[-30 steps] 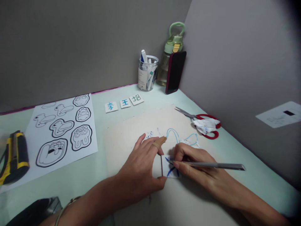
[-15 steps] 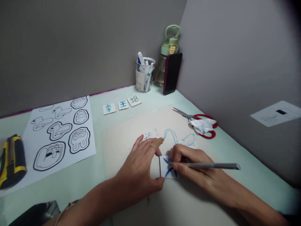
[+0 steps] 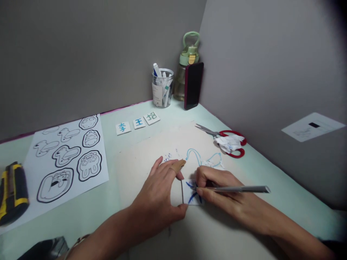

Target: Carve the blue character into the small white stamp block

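Observation:
A small white square block [image 3: 193, 200] with dark blue brush-like strokes lies on a pale board [image 3: 151, 151]. My left hand [image 3: 159, 191] braces it, thumb at the near left corner and forefinger at the far left one; a tan wrap covers one finger. In my right hand [image 3: 222, 187] is a slim silver craft knife [image 3: 244, 189], pinched low near its point. Its tip meets the block's face among the blue strokes, though fingers partly hide the right side of the block. Light blue line drawings [image 3: 193, 151] show on the board beyond my hands.
Red-handled scissors [image 3: 235, 155] lie at right under crumpled white tissue [image 3: 230, 143]. Behind stand a jar of markers [image 3: 162, 88], a green bottle [image 3: 189, 54] and a phone [image 3: 193, 86]. White squares with characters [image 3: 138, 123], a printed sheet [image 3: 89, 162] and a yellow-black tool [image 3: 13, 191] sit leftward.
The view has shifted slightly, so the scene sits a little further left. Both hands keep the same hold, and the knife tip stays at nearly the same spot on the block.

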The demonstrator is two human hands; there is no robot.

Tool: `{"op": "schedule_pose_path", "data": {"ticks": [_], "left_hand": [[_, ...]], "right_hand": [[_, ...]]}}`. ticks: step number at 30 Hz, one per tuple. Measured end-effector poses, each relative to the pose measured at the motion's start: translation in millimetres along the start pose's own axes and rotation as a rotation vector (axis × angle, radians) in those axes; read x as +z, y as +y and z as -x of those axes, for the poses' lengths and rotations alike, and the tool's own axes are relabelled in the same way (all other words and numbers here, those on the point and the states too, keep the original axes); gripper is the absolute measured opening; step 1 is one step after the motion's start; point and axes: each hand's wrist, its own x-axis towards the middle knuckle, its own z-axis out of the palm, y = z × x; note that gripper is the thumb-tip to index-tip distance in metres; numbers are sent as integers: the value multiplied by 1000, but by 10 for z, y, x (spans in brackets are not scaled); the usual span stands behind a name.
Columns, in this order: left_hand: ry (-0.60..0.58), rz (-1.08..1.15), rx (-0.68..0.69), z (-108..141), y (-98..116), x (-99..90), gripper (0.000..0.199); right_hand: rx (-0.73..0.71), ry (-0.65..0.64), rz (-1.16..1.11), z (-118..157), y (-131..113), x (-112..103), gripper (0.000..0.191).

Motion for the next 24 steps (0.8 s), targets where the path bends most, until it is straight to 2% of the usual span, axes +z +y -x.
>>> {"op": "schedule_pose_path", "data": {"ticks": [18,24], "left_hand": [[9,-10,11,2,-20,13,81],[-109,36,39,-17,-116,-137,71]], "right_hand": [[-8,-4,26,22,1,-18,22],[16,36,52,55,2,68,24]]}}
